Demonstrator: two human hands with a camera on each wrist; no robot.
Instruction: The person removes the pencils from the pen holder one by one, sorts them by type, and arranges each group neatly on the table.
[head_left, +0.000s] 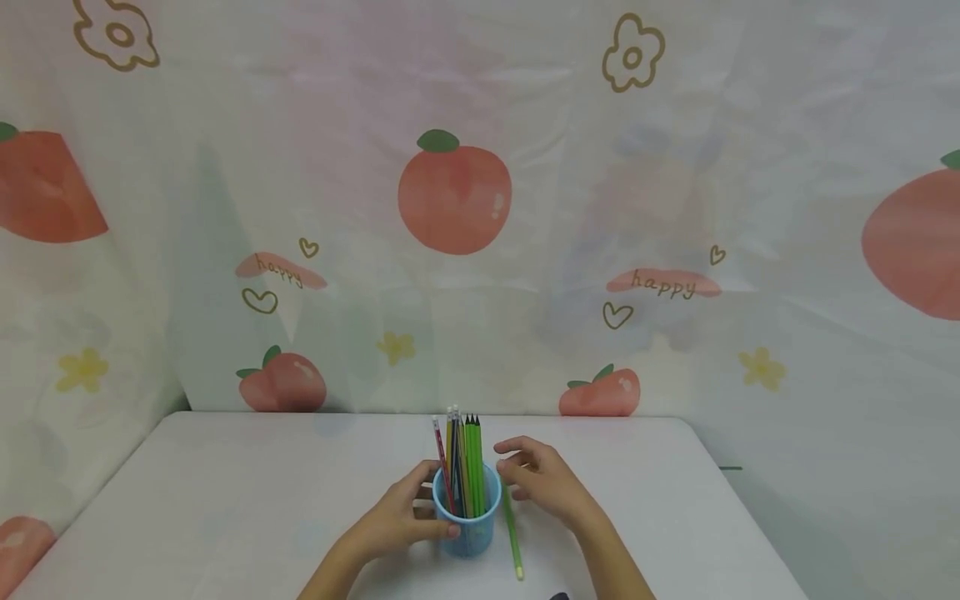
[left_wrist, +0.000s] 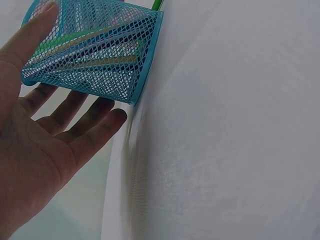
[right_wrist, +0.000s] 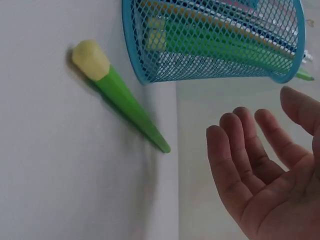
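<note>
A light-blue mesh pencil cup stands upright on the white table, holding several pencils, some bright green, others striped or dark. My left hand holds the cup from its left side, thumb across the front and fingers toward the back; the left wrist view shows this hand with two fingertips just past the mesh. To the right of the cup lies a loose green pencil with a pale yellow end. Near the cup's right side, my right hand hovers with loosely bent fingers and nothing in them.
The white table reaches back to a curtain printed with fruit, flowers and words. A small dark object, mostly cut off, shows at the bottom edge of the head view.
</note>
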